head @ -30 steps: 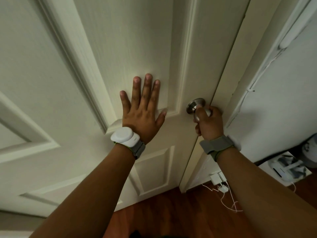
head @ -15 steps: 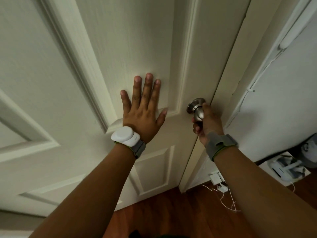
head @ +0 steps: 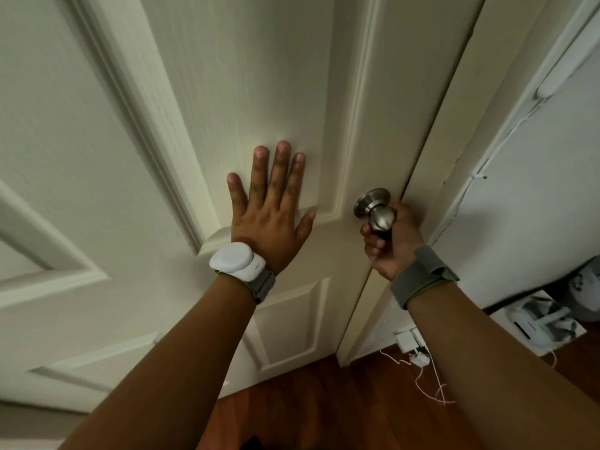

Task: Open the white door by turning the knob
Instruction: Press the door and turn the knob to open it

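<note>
A white panelled door (head: 246, 76) fills most of the view. Its brushed metal knob (head: 380, 218) sits near the door's right edge, beside the frame. My right hand (head: 393, 241) is wrapped around the knob from below and the right, with the wrist rolled so the fingers curl under it. My left hand (head: 271, 211) lies flat on the door panel to the left of the knob, fingers spread and pointing up. A dark seam runs along the door's right edge by the jamb (head: 431, 131).
A white wall (head: 535, 190) stands to the right with a thin cable clipped to it. On the red-brown wood floor (head: 324, 401) lie a white charger and cable (head: 418, 358). A white device (head: 539, 323) rests on a low surface at far right.
My right hand has rotated on the knob, from gripping over the top to curling underneath it. The left hand stays pressed flat on the door.
</note>
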